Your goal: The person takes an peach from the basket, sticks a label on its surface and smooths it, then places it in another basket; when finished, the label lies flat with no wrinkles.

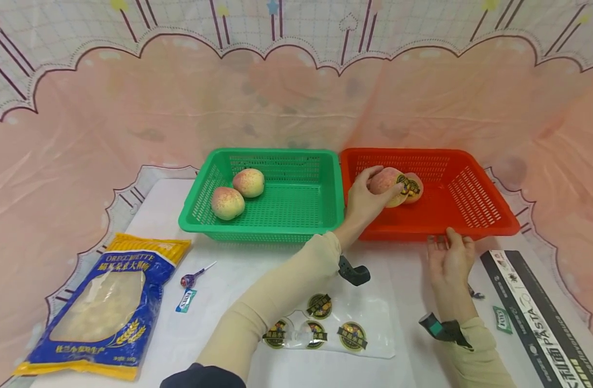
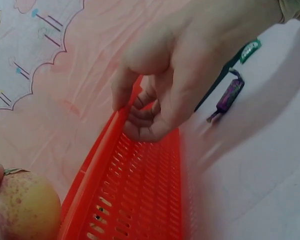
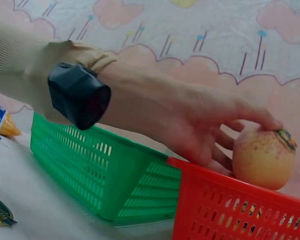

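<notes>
A pinkish-yellow peach [image 1: 385,184] is held by my left hand [image 1: 366,202] over the red basket [image 1: 471,215]. In the right wrist view, a dark round sticker [image 3: 287,140] shows on top of this peach [image 3: 264,161], right at a fingertip. Another peach [image 1: 416,188] lies behind it in the red basket, partly hidden. My right hand [image 1: 450,264] grips the red basket's front rim; the left wrist view shows its fingers [image 2: 142,125] curled at the rim. Two peaches [image 1: 228,203] [image 1: 249,183] lie in the green basket [image 1: 301,229].
A clear sheet with several black-and-gold stickers [image 1: 351,336] lies in front. To the left are a blue pasta bag [image 1: 102,307], a lollipop [image 1: 188,280] and a small green-white packet [image 1: 185,300]. On the right are a black pasta box [image 1: 538,312] and another green packet [image 1: 502,319].
</notes>
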A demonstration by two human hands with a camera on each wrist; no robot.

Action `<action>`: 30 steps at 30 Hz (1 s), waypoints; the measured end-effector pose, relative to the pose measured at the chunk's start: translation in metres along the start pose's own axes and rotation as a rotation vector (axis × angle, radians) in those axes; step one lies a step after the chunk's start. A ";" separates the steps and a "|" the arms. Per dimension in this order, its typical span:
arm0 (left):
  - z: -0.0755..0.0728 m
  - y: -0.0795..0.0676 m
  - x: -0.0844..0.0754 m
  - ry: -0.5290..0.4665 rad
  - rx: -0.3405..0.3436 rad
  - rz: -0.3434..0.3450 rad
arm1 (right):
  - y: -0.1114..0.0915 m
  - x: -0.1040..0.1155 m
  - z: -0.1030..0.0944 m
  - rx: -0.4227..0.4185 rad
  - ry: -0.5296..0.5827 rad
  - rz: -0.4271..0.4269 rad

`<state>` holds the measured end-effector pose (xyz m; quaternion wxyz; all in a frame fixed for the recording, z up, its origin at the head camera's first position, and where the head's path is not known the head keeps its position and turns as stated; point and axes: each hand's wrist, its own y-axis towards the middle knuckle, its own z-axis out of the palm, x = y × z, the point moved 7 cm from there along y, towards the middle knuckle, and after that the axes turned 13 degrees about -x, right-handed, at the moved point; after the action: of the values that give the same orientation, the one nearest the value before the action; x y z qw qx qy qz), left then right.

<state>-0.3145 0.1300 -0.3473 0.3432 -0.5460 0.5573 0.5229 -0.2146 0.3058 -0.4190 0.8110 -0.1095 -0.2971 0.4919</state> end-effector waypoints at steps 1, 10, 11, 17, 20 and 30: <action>0.002 0.002 0.001 0.014 0.001 -0.002 | 0.000 0.000 0.000 0.004 0.000 0.000; 0.015 0.013 0.004 0.138 0.006 -0.001 | 0.000 0.001 0.002 0.011 0.001 -0.006; 0.017 0.014 0.004 0.149 0.003 0.004 | 0.000 0.001 0.002 0.009 0.001 -0.005; 0.029 0.018 0.011 0.167 0.016 -0.050 | 0.000 0.001 0.000 0.004 -0.010 -0.001; 0.036 0.017 0.018 0.194 0.046 -0.108 | 0.000 0.002 -0.001 -0.005 -0.009 -0.001; 0.053 0.021 0.023 0.363 0.150 -0.086 | -0.001 0.002 0.002 0.012 -0.017 0.009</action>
<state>-0.3485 0.1724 -0.3762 0.2990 -0.6274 0.6237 0.3578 -0.2141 0.3064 -0.4165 0.8069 -0.1019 -0.3003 0.4983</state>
